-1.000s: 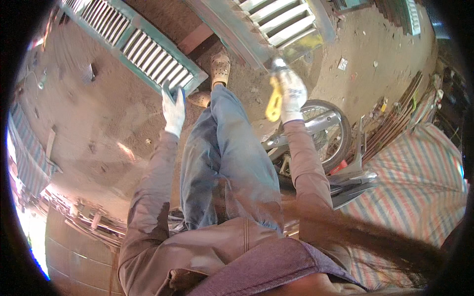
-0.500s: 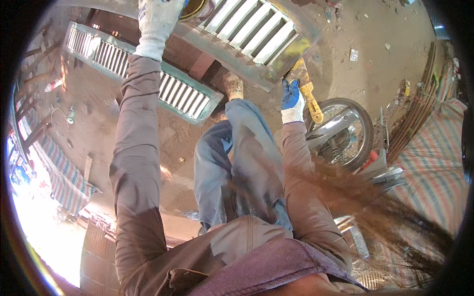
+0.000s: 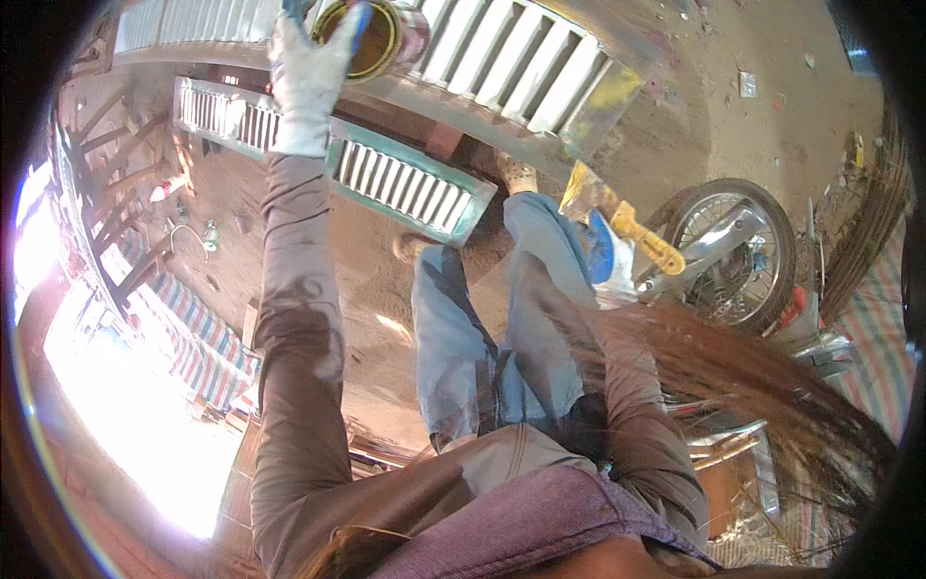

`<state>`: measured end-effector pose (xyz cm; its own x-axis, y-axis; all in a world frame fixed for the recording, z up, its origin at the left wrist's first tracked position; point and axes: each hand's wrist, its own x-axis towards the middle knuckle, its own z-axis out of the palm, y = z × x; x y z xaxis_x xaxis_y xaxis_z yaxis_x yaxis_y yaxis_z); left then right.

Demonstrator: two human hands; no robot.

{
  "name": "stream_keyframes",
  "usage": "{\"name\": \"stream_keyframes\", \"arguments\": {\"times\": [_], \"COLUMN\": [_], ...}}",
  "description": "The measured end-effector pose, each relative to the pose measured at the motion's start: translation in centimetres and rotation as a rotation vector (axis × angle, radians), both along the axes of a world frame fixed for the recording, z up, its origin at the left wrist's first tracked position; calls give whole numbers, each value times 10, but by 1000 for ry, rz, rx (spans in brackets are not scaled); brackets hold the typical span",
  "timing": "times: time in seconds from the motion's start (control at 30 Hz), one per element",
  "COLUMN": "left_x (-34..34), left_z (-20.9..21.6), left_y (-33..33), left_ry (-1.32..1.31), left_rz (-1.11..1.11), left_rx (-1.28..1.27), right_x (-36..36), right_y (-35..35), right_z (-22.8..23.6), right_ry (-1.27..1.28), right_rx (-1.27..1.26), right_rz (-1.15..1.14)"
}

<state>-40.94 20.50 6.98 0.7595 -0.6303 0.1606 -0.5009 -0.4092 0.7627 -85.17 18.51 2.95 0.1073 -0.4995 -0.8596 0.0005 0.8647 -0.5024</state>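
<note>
My left hand [image 3: 307,87], in a white and blue work glove, grips the rim of a round tin can [image 3: 413,37]. Dark material coats the inside of the can, which is over a louvred panel [image 3: 511,63] with white slats. My right hand [image 3: 610,262], gloved alike, holds a putty knife [image 3: 641,236] with a yellow handle and a broad, yellow-smeared blade. That blade is near the panel's right end, where yellow patches mark the frame. Some fingers of the right hand are hidden.
A second louvred panel [image 3: 410,193] with a green frame lies lower, beyond my feet. To the right is a motorcycle wheel [image 3: 738,256]. Striped sheeting [image 3: 207,338] is at the left, near wooden legs [image 3: 125,164]. Loose hair blurs the lower right.
My left hand has drawn the can nearer to me. The putty knife has come back with my right hand, its handle now slanting more to the right. The whole view has shifted.
</note>
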Motion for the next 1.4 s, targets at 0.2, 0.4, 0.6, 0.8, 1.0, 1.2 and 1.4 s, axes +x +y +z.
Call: {"name": "stream_keyframes", "arguments": {"times": [0.2, 0.4, 0.6, 0.8, 1.0, 1.2, 1.4], "left_x": [19, 38, 24, 16, 11, 26, 11], "left_z": [14, 32, 31, 1, 15, 52, 84], "left_y": [-47, -18, 23, 33, 21, 50, 53], "left_ry": [-210, -343, -270, -193, 356, 367, 312], "left_rz": [4, -149, -259, -79, 208, 222, 130], "left_rx": [153, 333, 128, 154, -142, -296, -439], "right_x": [40, 69, 109, 155, 176, 245, 304], "right_y": [-10, 21, 65, 109, 123, 87, 62], "right_z": [10, 6, 23, 36, 17, 47, 47], "right_ry": [-189, -73, -147, -29, -178, -162, 282], "right_rx": [-64, -350, -251, -248, -633, -629, -1231], "right_rz": [32, 129, -88, -215, 5, -48, 310]}}
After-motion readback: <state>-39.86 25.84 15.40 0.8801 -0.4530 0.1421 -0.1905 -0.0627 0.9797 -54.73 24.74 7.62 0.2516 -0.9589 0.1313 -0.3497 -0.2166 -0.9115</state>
